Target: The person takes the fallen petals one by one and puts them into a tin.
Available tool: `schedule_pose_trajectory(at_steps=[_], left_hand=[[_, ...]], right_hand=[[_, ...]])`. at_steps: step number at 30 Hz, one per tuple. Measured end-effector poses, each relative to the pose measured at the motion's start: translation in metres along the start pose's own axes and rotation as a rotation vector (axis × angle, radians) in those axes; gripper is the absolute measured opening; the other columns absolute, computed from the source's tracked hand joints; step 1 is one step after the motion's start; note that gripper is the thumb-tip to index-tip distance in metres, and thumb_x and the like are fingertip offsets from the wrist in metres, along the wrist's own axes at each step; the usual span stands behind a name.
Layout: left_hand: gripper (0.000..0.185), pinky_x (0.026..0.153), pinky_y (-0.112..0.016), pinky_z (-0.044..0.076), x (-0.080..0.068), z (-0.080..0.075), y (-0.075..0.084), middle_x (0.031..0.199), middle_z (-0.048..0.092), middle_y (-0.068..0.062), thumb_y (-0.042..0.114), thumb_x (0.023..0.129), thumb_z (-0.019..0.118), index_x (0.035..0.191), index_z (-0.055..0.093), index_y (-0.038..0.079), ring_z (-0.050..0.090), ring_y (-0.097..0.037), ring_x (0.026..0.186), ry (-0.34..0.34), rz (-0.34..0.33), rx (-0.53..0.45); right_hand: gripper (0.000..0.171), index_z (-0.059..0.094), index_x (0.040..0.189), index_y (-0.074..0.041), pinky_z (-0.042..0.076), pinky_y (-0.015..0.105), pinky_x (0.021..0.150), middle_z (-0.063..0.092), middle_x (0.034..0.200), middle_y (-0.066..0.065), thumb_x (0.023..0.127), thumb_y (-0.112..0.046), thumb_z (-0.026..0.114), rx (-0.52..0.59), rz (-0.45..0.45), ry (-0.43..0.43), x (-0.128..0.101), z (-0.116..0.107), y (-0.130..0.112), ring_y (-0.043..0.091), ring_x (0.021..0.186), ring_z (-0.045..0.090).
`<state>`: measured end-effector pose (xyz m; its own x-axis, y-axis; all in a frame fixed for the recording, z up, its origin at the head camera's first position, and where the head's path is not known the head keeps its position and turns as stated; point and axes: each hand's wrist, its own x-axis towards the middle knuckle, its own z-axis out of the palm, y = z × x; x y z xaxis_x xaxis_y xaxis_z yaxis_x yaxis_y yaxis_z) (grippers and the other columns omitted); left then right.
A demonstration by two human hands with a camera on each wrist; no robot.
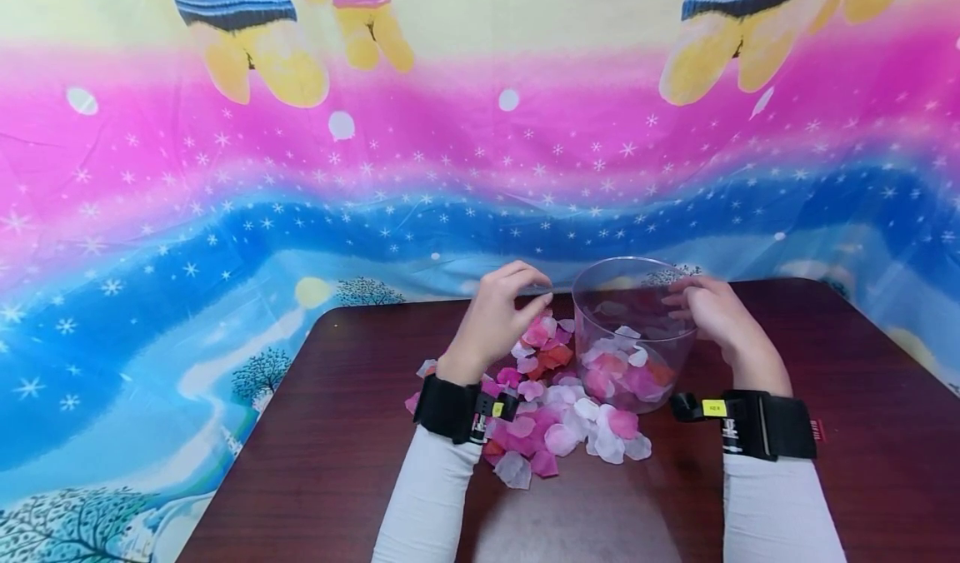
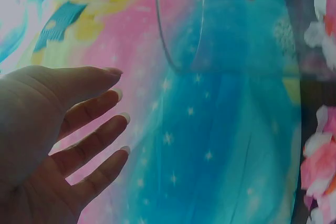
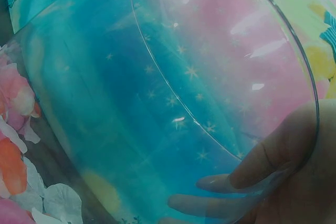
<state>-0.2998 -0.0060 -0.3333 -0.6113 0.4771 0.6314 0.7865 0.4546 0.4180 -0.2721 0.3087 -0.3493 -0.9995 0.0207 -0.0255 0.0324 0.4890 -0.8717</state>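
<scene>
Our right hand (image 1: 716, 313) curls its fingers around the clear, light, likely slippery plastic tub (image 1: 633, 330); at nine o'clock, our left hand (image 1: 498, 317) hovers relaxed above pink fabric petals (image 1: 551, 430)

**Clear container and scattered petals**

A clear plastic container (image 1: 633, 334) is stood upright on a dark wooden table (image 1: 315, 463), with its round mouth open at the top. A shallow layer of pink, white and red petals is held in its bottom. More petals (image 1: 543, 417) of those colours are spread in a loose pile just beside its base.
</scene>
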Motion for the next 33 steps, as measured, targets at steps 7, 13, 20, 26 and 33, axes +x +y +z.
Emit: schedule_pose_trajectory(at_steps=[7, 13, 20, 26, 33], left_hand=[[0.018, 0.096, -0.034, 0.052, -0.006, -0.005, -0.020, 0.114, 0.070, -0.004, 0.013, 0.097, 0.073, 0.114, 0.074, 0.009, 0.064, -0.022, 0.110, -0.094, -0.108, 0.054], [0.020, 0.092, -0.034, 0.054, -0.008, 0.006, -0.029, 0.113, 0.070, -0.007, 0.010, 0.096, 0.073, 0.115, 0.074, 0.007, 0.065, -0.022, 0.104, -0.248, -0.162, 0.089], [0.029, 0.095, -0.035, 0.054, -0.013, 0.024, -0.035, 0.122, 0.070, -0.008, 0.011, 0.094, 0.074, 0.122, 0.072, 0.007, 0.064, -0.025, 0.113, -0.437, -0.295, 0.129], [0.038, 0.093, -0.035, 0.055, -0.020, 0.040, -0.039, 0.123, 0.070, -0.009, 0.011, 0.089, 0.080, 0.126, 0.071, 0.007, 0.065, -0.024, 0.113, -0.594, -0.399, 0.120], [0.021, 0.059, -0.026, 0.045, -0.023, 0.056, -0.040, 0.074, 0.057, 0.000, 0.013, 0.079, 0.088, 0.095, 0.075, 0.008, 0.054, -0.015, 0.071, -0.601, -0.432, 0.196]], right_hand=[[0.055, 0.032, 0.151, 0.011, 0.049, 0.057, 0.096, 0.042, 0.150, 0.035, 0.101, -0.010, 0.020, 0.007, 0.006, -0.004, 0.000, -0.001, 0.001, 0.051, 0.134, 0.046], [0.055, 0.032, 0.151, 0.011, 0.050, 0.054, 0.095, 0.043, 0.149, 0.035, 0.102, -0.011, 0.020, 0.010, 0.004, -0.003, 0.000, -0.001, 0.001, 0.051, 0.134, 0.047], [0.055, 0.031, 0.152, 0.011, 0.048, 0.058, 0.097, 0.041, 0.150, 0.036, 0.102, -0.011, 0.019, 0.012, 0.002, -0.009, 0.000, -0.001, 0.000, 0.052, 0.135, 0.045], [0.055, 0.031, 0.152, 0.010, 0.049, 0.056, 0.095, 0.042, 0.150, 0.035, 0.102, -0.010, 0.019, 0.012, 0.006, -0.007, -0.001, -0.001, 0.000, 0.051, 0.134, 0.046], [0.055, 0.032, 0.151, 0.010, 0.047, 0.059, 0.097, 0.042, 0.150, 0.034, 0.101, -0.010, 0.020, 0.004, 0.007, 0.000, -0.001, 0.000, 0.000, 0.051, 0.134, 0.046]])
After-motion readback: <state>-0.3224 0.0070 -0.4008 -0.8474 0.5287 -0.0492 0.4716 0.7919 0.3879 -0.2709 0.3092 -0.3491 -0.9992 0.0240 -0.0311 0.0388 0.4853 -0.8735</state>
